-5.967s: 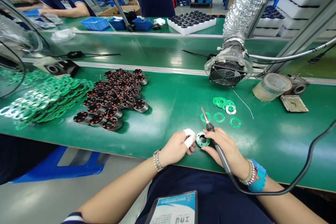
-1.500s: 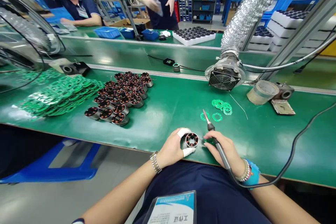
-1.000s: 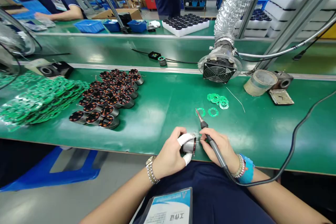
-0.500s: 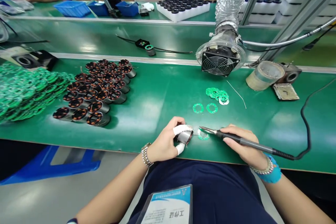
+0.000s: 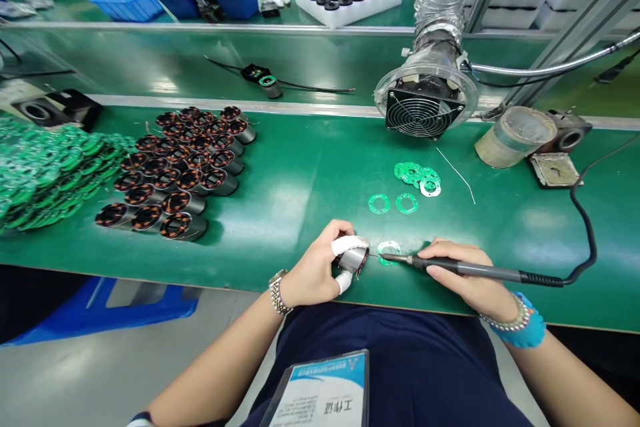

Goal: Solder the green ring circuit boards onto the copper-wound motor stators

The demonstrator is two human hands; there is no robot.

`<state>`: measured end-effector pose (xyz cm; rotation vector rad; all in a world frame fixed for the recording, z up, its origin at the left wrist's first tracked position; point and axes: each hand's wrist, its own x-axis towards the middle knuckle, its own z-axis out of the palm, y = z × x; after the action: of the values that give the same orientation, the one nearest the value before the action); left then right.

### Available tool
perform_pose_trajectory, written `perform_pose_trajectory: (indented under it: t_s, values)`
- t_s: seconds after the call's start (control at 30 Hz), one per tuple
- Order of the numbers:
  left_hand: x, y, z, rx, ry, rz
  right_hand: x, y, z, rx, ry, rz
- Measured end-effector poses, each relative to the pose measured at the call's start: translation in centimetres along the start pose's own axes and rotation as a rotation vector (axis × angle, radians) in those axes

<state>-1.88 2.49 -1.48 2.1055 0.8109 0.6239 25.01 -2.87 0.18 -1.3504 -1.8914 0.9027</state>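
My left hand (image 5: 320,267), with white covers on thumb and forefinger, grips a motor stator (image 5: 353,259), a metal cylinder lying on its side with its wound end turned right. A thin wire runs from that end toward a green ring-shaped circuit board (image 5: 389,245) flat on the bench. In my right hand (image 5: 467,273) is a soldering iron (image 5: 465,268), held like a pen. Its tip lies over the ring's left part, near the wire's end; whether they touch I cannot tell. Two more ring boards (image 5: 379,204) and a small pile of them (image 5: 417,177) lie beyond.
Rows of stators (image 5: 175,173) and a heap of green boards (image 5: 55,173) stand at left. An extractor fan (image 5: 423,113) hangs over the back. A round tub (image 5: 515,137) and an iron stand (image 5: 557,167) sit at right. The iron's cord (image 5: 590,227) curves along the right side.
The soldering iron's tip has moved down and slightly left, from the ring board's upper edge to its left part near the wire. My left hand still holds the stator. The view has shifted slightly.
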Motion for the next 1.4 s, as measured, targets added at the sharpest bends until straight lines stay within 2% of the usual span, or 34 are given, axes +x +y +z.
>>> perform_pose_trajectory:
  t_s: [0.33, 0.87, 1.13, 1.4]
  values:
    - [0.10, 0.08, -0.04, 0.032, 0.024, 0.050, 0.02, -0.04, -0.01, 0.021, -0.010, 0.004]
    - [0.04, 0.00, -0.01, 0.047, 0.018, 0.046, 0.02, 0.04, -0.01, 0.012, -0.028, -0.012]
    - [0.03, 0.10, -0.08, 0.052, 0.009, 0.035, 0.05, -0.17, -0.03, 0.068, 0.021, -0.011]
    - [0.03, 0.08, -0.06, 0.044, 0.006, 0.044, -0.02, 0.19, -0.05, -0.002, -0.029, -0.051]
